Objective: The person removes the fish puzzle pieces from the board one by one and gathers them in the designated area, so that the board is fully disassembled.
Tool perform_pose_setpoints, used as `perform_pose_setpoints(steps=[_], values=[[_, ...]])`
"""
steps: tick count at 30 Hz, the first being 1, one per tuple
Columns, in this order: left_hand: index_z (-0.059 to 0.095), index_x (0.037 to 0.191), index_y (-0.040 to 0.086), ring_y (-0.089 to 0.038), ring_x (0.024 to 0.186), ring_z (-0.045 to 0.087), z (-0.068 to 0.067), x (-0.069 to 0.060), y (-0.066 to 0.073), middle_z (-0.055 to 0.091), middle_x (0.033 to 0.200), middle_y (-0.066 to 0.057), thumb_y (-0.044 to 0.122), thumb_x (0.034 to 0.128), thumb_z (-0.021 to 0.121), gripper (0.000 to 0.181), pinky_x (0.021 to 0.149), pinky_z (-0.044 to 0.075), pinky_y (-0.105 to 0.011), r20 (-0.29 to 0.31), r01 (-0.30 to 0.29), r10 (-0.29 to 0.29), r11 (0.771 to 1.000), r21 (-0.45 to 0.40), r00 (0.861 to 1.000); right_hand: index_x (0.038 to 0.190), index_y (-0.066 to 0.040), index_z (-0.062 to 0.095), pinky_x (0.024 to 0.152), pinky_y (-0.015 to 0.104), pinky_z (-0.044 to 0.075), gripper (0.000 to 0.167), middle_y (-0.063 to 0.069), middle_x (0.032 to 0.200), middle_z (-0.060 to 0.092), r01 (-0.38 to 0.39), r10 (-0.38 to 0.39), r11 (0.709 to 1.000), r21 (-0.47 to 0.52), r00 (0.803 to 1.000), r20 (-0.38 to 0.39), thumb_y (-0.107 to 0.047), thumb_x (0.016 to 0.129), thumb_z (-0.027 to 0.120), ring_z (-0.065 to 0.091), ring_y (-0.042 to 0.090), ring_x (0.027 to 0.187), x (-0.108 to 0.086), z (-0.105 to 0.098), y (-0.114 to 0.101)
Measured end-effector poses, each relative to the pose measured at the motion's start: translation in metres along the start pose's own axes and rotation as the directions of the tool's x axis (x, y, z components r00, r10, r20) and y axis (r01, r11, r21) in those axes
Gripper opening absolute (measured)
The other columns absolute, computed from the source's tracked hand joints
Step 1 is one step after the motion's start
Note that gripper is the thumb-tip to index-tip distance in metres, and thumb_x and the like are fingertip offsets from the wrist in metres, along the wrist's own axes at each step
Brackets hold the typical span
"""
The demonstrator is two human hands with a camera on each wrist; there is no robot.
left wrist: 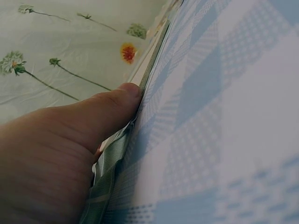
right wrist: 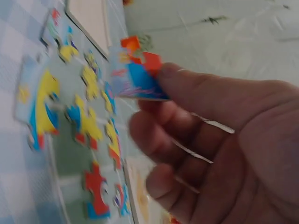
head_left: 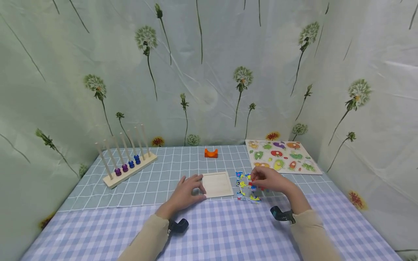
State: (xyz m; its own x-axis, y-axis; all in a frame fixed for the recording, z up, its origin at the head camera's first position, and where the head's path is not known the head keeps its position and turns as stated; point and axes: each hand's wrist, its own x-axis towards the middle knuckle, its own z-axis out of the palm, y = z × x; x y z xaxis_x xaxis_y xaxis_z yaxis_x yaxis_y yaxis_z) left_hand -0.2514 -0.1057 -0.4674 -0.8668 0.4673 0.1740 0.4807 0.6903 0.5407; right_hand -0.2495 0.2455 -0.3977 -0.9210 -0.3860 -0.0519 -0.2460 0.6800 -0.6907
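In the head view my left hand [head_left: 187, 190] rests at the left edge of a shallow wooden puzzle tray [head_left: 217, 185], its fingers spread and loosely bent. The left thumb [left wrist: 114, 105] lies almost straight beside the tray's edge in the left wrist view. My right hand [head_left: 269, 178] pinches a blue and red jigsaw piece [right wrist: 140, 79] between thumb and fingers, raised above the table. Under and beside that hand lie several loose jigsaw pieces [head_left: 242, 184] in yellow, blue and red, just right of the tray. The tray's bare wooden floor shows.
A wooden peg stand [head_left: 130, 172] with purple and blue beads stands at the left. An orange arched block [head_left: 211, 154] sits behind the tray. A vegetable puzzle board [head_left: 294, 172] lies at the back right. Floral curtains [head_left: 209, 79] surround the table's back and sides.
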Motion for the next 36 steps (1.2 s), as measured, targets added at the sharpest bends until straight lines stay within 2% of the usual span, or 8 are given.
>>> perform_pose_setpoints(steps=[5,9,14,22,30,34,36], values=[[0.068,0.085,0.033,-0.034,0.149,0.036,0.000,0.001,-0.001,0.050,0.153,-0.008,0.034,0.0845,0.079,0.011,0.121,0.009,-0.068,-0.002,0.005,-0.004,1.000,0.009,1.000,0.098,-0.006,0.060,0.059,0.027,0.047,0.011,0.003,0.081,0.059,-0.067,0.065,0.998,0.016,0.995,0.080,-0.014,0.095,0.067,0.054,0.019,0.072,-0.008,-0.013,0.012],[0.068,0.085,0.033,-0.034,0.149,0.036,0.000,0.001,-0.001,0.049,0.153,-0.008,0.034,0.0847,0.079,0.011,0.121,0.009,-0.068,-0.002,0.008,-0.008,1.000,0.007,1.000,0.094,-0.008,0.060,0.055,0.027,0.045,0.012,0.002,0.077,0.061,-0.160,0.158,0.987,-0.002,0.976,0.147,-0.016,0.094,0.068,0.055,0.018,0.068,-0.014,-0.018,0.019],[0.068,0.086,0.033,-0.034,0.148,0.037,0.001,0.001,-0.002,0.050,0.153,-0.008,0.033,0.0846,0.079,0.011,0.121,0.010,-0.068,-0.010,0.003,-0.003,1.000,0.005,1.000,0.091,-0.008,0.061,0.056,0.026,0.044,0.011,0.001,0.073,0.059,-0.192,0.192,0.981,-0.023,0.963,0.189,-0.015,0.092,0.070,0.054,0.016,0.066,-0.017,-0.019,0.027],[0.068,0.086,0.032,-0.034,0.148,0.038,0.000,0.001,-0.002,0.051,0.152,-0.008,0.033,0.0842,0.079,0.011,0.121,0.011,-0.068,-0.014,-0.009,0.009,1.000,0.014,1.000,0.085,-0.010,0.064,0.065,0.027,0.045,0.010,0.000,0.076,0.059,-0.175,0.189,0.979,-0.102,0.970,0.154,-0.011,0.086,0.074,0.053,0.016,0.072,-0.015,-0.015,0.031],[0.069,0.087,0.031,-0.034,0.148,0.038,-0.002,-0.001,-0.001,0.050,0.153,-0.007,0.035,0.0843,0.079,0.011,0.121,0.012,-0.068,-0.015,-0.010,0.011,1.000,0.024,1.000,0.085,-0.011,0.065,0.066,0.027,0.043,0.010,-0.001,0.074,0.056,-0.157,0.177,0.976,-0.151,0.976,0.125,-0.011,0.085,0.075,0.052,0.015,0.073,-0.013,-0.012,0.029],[0.069,0.087,0.031,-0.034,0.148,0.038,-0.003,0.001,-0.001,0.051,0.152,-0.007,0.035,0.0843,0.079,0.011,0.121,0.011,-0.067,-0.013,-0.009,0.010,1.000,0.023,1.000,0.088,-0.011,0.065,0.067,0.028,0.044,0.008,0.000,0.078,0.059,-0.179,0.189,0.975,-0.133,0.979,0.070,-0.014,0.089,0.073,0.053,0.016,0.075,-0.011,-0.013,0.028],[0.068,0.087,0.031,-0.034,0.148,0.038,-0.003,0.002,-0.002,0.051,0.152,-0.008,0.035,0.0842,0.079,0.012,0.122,0.011,-0.067,-0.013,-0.011,0.011,1.000,0.018,1.000,0.091,-0.011,0.065,0.069,0.029,0.045,0.007,0.000,0.081,0.061,-0.165,0.170,0.978,-0.125,0.985,0.028,-0.016,0.091,0.071,0.053,0.016,0.077,-0.010,-0.013,0.027]])
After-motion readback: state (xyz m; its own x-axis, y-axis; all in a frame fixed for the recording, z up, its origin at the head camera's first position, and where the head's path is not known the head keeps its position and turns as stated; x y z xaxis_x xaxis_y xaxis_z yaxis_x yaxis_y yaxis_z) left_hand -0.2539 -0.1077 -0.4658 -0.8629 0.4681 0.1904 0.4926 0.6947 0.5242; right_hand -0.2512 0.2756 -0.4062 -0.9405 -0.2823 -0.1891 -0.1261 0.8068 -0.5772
